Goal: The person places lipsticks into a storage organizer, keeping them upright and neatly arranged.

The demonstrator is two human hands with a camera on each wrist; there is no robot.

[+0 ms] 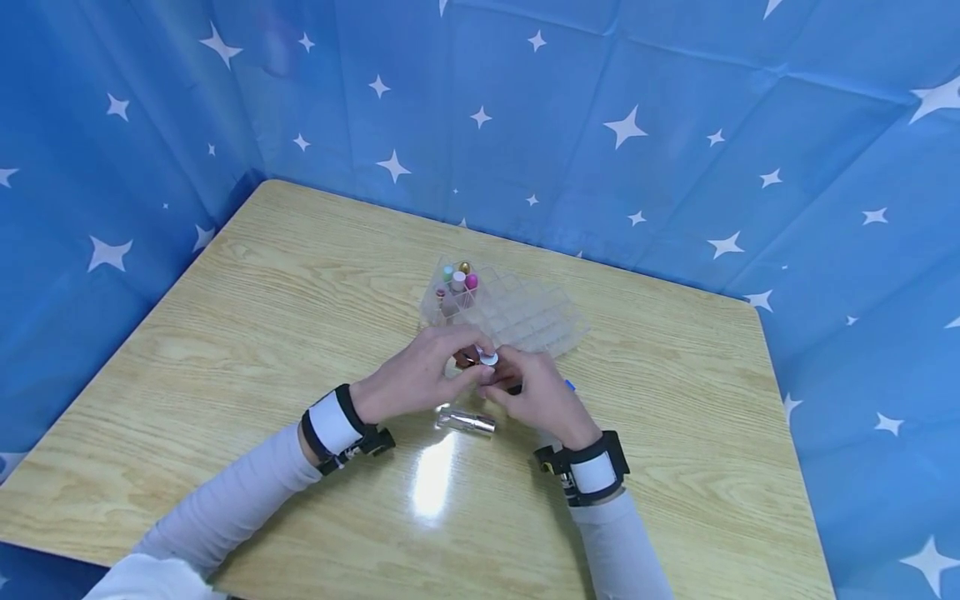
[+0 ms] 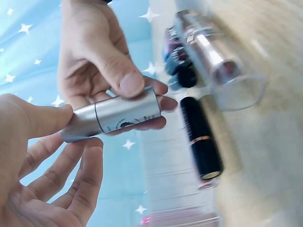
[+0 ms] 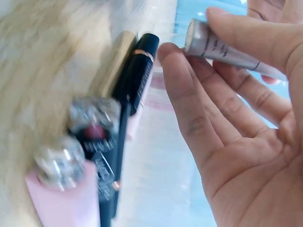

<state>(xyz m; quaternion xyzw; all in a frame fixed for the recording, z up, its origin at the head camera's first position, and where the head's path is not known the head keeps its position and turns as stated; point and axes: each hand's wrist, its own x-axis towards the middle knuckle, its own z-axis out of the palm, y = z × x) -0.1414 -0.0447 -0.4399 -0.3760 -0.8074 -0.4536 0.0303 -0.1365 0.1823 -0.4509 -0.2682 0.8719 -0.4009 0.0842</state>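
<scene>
A silver cylindrical cosmetic tube with a dark seam and small print is between both hands, in front of the clear organizer. My left hand pinches one end between thumb and fingers. The other end is gripped by my right hand, its thumb along the side. In the head view, only a pale round end of the tube shows among the fingers. Just below the hands, a clear and silver tube lies on the table. A black tube with a gold band lies close by.
Behind the hands stands a clear organizer with many compartments. Several colourful-capped bottles fill its left end. The right wrist view shows a pink bottle with a faceted ball cap. A blue star-patterned curtain surrounds the wooden table.
</scene>
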